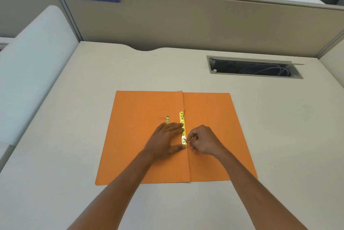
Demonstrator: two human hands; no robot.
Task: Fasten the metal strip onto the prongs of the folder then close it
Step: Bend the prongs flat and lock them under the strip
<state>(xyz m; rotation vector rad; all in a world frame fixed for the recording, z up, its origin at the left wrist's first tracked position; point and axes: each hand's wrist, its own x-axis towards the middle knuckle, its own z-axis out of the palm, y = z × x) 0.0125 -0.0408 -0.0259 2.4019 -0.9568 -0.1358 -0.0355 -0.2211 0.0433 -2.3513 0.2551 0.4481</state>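
Here the metal strip [182, 128] runs twelve-to-six; left hand [165, 141] lies flat on it; right hand [202, 141], at three o'clock, pinches the near prong [191, 139].

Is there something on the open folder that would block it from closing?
Nothing loose visible, only both hands: the left hand presses the metal strip near the fold, the right hand pinches the near prong. The orange folder is otherwise bare.

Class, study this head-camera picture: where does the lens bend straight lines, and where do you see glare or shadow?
Head view: wide-angle distortion curves the partition top and splays the desk edges; soft, even light, only faint shadows under the left hand and right hand; the metal strip glints bright yellow on the orange folder.
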